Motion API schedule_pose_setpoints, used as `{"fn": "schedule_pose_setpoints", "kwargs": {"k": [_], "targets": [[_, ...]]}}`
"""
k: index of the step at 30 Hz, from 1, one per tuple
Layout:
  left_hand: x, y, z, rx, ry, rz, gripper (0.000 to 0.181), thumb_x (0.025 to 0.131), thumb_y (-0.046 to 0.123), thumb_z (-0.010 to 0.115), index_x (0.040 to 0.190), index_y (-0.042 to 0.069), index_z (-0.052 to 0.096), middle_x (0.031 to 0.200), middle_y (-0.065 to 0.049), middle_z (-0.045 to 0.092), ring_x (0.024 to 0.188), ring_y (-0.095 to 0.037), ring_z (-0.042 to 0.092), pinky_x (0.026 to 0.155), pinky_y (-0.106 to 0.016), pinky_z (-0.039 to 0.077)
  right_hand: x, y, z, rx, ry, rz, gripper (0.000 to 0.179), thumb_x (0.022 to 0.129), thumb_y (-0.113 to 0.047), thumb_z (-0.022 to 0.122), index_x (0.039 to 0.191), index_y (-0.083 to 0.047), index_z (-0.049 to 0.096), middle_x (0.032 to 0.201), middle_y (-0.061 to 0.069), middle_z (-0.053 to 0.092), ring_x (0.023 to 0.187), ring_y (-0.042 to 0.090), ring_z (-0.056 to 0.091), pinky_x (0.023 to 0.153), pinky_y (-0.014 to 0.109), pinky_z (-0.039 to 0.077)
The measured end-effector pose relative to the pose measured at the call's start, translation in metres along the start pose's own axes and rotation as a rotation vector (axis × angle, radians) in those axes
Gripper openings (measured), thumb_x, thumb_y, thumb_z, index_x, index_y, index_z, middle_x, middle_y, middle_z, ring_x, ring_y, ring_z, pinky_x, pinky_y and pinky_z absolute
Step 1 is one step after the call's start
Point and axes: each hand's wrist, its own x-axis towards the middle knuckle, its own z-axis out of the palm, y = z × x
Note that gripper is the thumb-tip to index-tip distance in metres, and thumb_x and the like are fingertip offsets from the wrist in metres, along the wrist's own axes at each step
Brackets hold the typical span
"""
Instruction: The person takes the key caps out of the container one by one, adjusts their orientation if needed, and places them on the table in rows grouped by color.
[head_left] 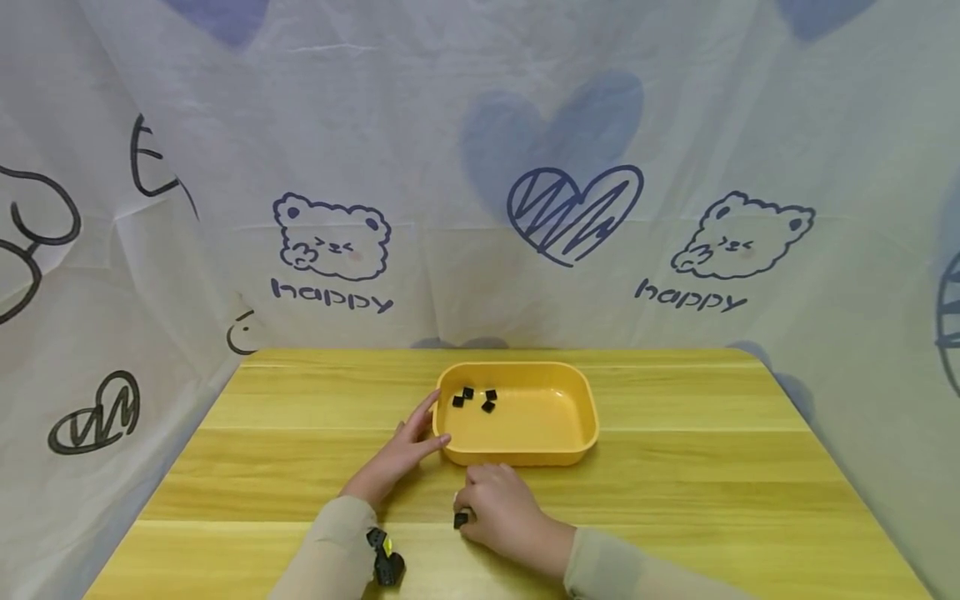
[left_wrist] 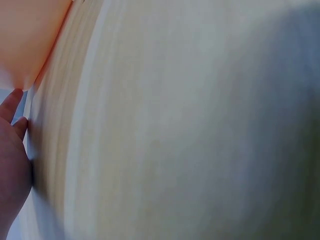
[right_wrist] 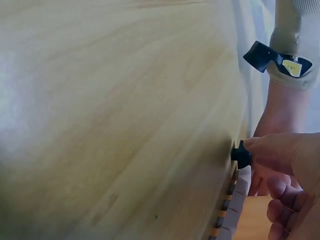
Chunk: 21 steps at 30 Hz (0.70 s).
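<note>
Right fingers (head_left: 487, 477) gripping piece (head_left: 461, 519) (black), left hand (head_left: 400, 458) touching tray (head_left: 517, 457)

Here's the wood-grained yellow table (head_left: 712, 467), spreading out either side of both hands, and on it sits the orange-yellow tray (head_left: 517, 459), just beyond the right hand (head_left: 504, 510), left end touching the left hand (head_left: 400, 456); close by the right fingers, a pale segmented strip (right_wrist: 234, 212), its footing unclear

You're facing plastic, wood and cloth.
The tray (head_left: 525, 429) is gleaming like smooth plastic, the table (head_left: 690, 475) is showing wood grain, your sleeves (head_left: 318, 550) and creased backdrop (head_left: 465, 275) are looking like matt cloth.
</note>
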Motion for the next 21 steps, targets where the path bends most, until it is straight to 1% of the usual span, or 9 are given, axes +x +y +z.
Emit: {"fn": "schedule_pose_setpoints", "kwargs": {"k": [3, 7, 9, 15, 21], "targets": [[0.001, -0.002, -0.0001, 0.0, 0.003, 0.007, 0.078, 0.096, 0.023, 0.064, 0.158, 0.025, 0.017, 0.153, -0.023, 0.032, 0.144, -0.034, 0.022, 0.113, -0.054, -0.017, 0.0018, 0.0003, 0.0015, -0.014, -0.012, 0.002, 0.018, 0.07, -0.025, 0.085, 0.086, -0.026, 0.079, 0.077, -0.015, 0.047, 0.069, 0.002, 0.042, 0.064, 0.02, 0.033], [0.0034, -0.0052, 0.0001, -0.018, 0.009, -0.008, 0.078, 0.097, 0.019, 0.063, 0.158, 0.024, 0.016, 0.154, -0.023, 0.029, 0.145, -0.034, 0.019, 0.112, -0.052, -0.019, 0.005, 0.0017, 0.0045, -0.017, -0.02, 0.014, 0.015, 0.071, -0.025, 0.085, 0.085, -0.026, 0.079, 0.076, -0.015, 0.048, 0.07, 0.003, 0.044, 0.065, 0.021, 0.035], [0.0033, -0.0042, 0.0007, -0.022, 0.014, -0.015, 0.077, 0.097, 0.017, 0.062, 0.158, 0.024, 0.016, 0.154, -0.023, 0.029, 0.145, -0.034, 0.017, 0.112, -0.052, -0.019, 0.0063, 0.0024, 0.0052, -0.013, -0.019, 0.02, 0.014, 0.072, -0.024, 0.085, 0.084, -0.025, 0.078, 0.076, -0.015, 0.048, 0.07, 0.003, 0.044, 0.065, 0.021, 0.034], [0.0016, -0.0021, 0.0004, -0.018, 0.005, -0.018, 0.076, 0.097, 0.021, 0.063, 0.157, 0.03, 0.017, 0.155, -0.021, 0.029, 0.146, -0.031, 0.017, 0.112, -0.051, -0.019, 0.0082, 0.0031, 0.006, -0.013, -0.016, 0.028, 0.014, 0.071, -0.025, 0.085, 0.083, -0.024, 0.077, 0.075, -0.015, 0.048, 0.07, 0.003, 0.044, 0.065, 0.021, 0.035], [0.0015, -0.0039, -0.0004, -0.014, 0.004, -0.016, 0.079, 0.096, 0.023, 0.065, 0.157, 0.028, 0.017, 0.155, -0.021, 0.029, 0.146, -0.033, 0.014, 0.112, -0.053, -0.018, 0.0089, 0.0038, 0.0077, -0.02, -0.013, 0.028, 0.014, 0.071, -0.026, 0.085, 0.082, -0.024, 0.076, 0.075, -0.015, 0.048, 0.069, 0.003, 0.044, 0.065, 0.021, 0.035]]}}
